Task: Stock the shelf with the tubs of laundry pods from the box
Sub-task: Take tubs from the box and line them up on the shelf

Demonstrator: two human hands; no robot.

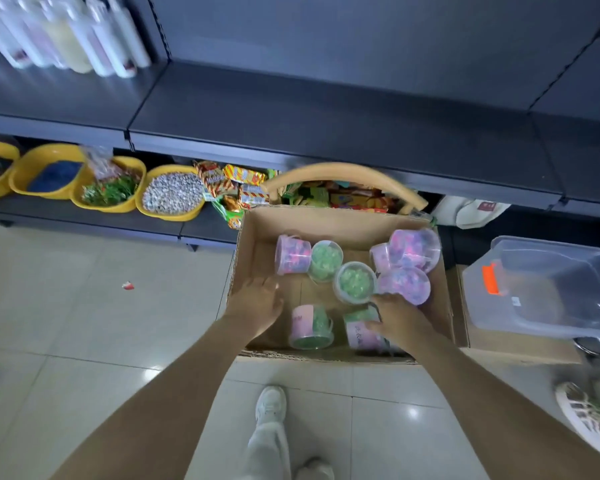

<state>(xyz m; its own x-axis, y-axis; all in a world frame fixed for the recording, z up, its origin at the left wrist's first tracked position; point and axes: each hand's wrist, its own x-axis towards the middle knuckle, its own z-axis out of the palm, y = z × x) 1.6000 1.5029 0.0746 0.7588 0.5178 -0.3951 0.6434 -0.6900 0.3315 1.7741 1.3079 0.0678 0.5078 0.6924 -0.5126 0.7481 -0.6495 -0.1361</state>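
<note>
Over the cardboard box (326, 223), the right hand (400, 320) clasps a toppled tub (359, 333) for shelving, while the left hand (257, 306) reaches in, spread and empty.

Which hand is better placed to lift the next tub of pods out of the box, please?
The right hand: its fingers curl round the green-pod tub lying on its side in the near right corner of the box. The left hand is open, holding nothing.

Four yellow basins (171, 216) sit in a row, snack packets (244, 177) beside them; a clear plastic bin (541, 308) tops a carton (520, 351).
</note>
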